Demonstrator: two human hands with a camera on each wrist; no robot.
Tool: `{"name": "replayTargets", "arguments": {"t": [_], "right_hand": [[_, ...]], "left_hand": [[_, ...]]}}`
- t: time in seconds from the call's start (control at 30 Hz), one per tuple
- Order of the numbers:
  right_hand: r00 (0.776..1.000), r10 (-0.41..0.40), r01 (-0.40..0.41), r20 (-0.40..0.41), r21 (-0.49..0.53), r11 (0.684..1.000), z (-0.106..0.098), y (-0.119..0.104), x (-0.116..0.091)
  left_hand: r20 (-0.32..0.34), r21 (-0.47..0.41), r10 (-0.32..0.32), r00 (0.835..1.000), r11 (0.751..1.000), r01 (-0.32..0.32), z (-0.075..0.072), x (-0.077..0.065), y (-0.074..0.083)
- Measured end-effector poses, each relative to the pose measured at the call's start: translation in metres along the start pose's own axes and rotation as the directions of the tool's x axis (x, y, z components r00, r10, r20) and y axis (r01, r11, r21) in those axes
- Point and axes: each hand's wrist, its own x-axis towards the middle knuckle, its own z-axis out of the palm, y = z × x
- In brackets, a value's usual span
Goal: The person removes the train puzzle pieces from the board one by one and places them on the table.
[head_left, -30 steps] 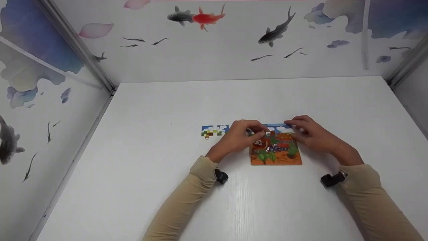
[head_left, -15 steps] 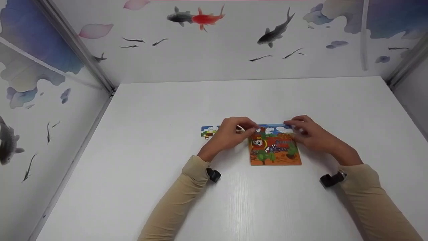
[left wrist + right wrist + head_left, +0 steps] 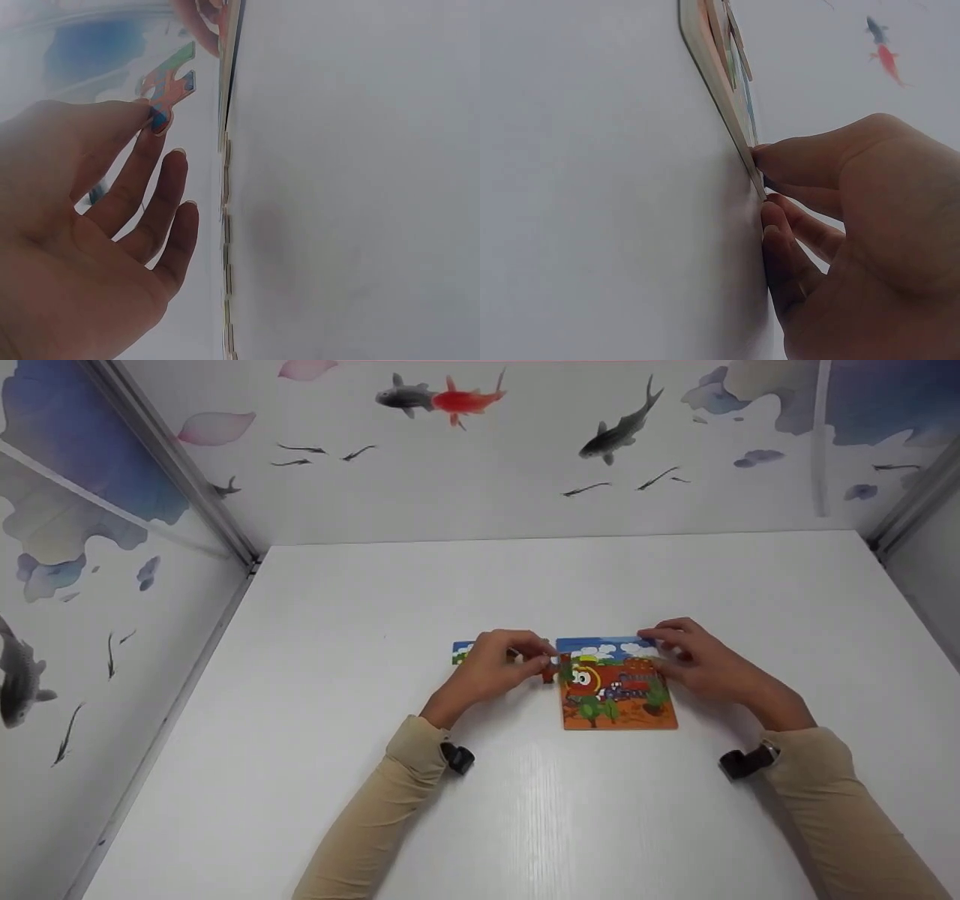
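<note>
My left hand pinches a jigsaw piece between thumb and index finger. The piece is orange, green and blue, and it is held up just past the left edge of the puzzle board. That board lies flat, showing a cartoon red train with clouds above and orange ground with green plants below. A bare blue patch shows along its top left. At the upper right corner my right hand grips the board's edge, thumb on the near side and fingers round the far side. The left hand's other fingers are spread below the piece.
Loose jigsaw pieces lie in a row left of the board, partly hidden behind the left hand. The white table meets a fish-painted wall at the back and another at the left.
My left hand has drawn back leftward from over the board's upper part to beside its left edge, still pinching the piece. The right hand and the board have stayed put.
</note>
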Motion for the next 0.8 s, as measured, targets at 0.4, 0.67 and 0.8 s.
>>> {"name": "replayTargets", "arguments": {"t": [0.4, 0.67, 0.8], "right_hand": [[1.0, -0.009, 0.009, -0.008, -0.007, 1.0, 0.0007, 0.001, 0.0005], [1.0, -0.021, 0.021, -0.012, -0.009, 1.0, 0.0015, 0.0024, 0.0009], [1.0, -0.026, 0.026, -0.01, -0.001, 1.0, 0.0014, 0.0032, 0.0008]], "left_hand": [[0.029, 0.012, -0.072, 0.997, 0.997, 0.072, -0.0074, -0.0079, -0.0072], [-0.003, 0.092, -0.068, 0.998, 0.993, 0.068, -0.007, -0.0085, -0.0082], [-0.028, 0.175, -0.064, 0.998, 0.982, 0.068, -0.0046, -0.0075, -0.006]]}}
